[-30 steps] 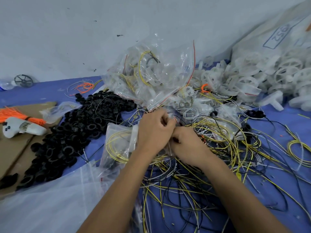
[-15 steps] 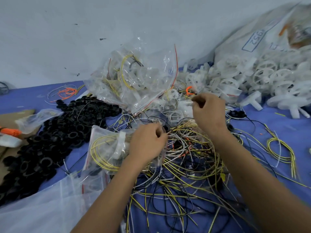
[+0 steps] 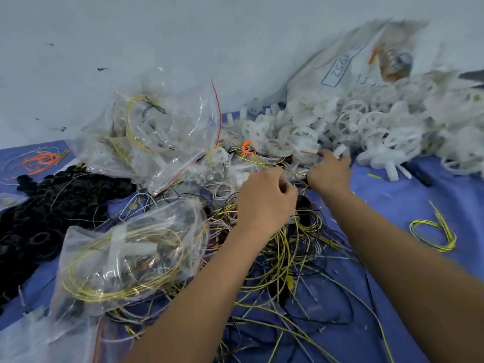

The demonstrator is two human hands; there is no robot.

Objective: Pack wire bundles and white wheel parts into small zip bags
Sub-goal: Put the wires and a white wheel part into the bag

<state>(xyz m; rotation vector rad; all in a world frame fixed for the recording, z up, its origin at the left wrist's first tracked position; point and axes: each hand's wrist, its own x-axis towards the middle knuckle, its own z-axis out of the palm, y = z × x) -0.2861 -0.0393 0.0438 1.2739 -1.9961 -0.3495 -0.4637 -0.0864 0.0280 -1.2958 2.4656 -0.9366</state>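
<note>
Blue-covered worktop [image 3: 432, 200] running under a grey wall. Nearest, lying at lower left: clear zip bag [image 3: 125, 252] stuffed with yellow wire coils. Sprawling beside it: tangled heap of yellow, black and white wires [image 3: 282, 258]. Hovering above that heap: left hand [image 3: 264, 200], fingers curled, pinching something thin, cannot tell what. Reaching farther: right hand [image 3: 330, 171], fingers gripping a white plastic wheel part [image 3: 340, 150] at the edge of the white wheel pile [image 3: 366, 124].
</note>
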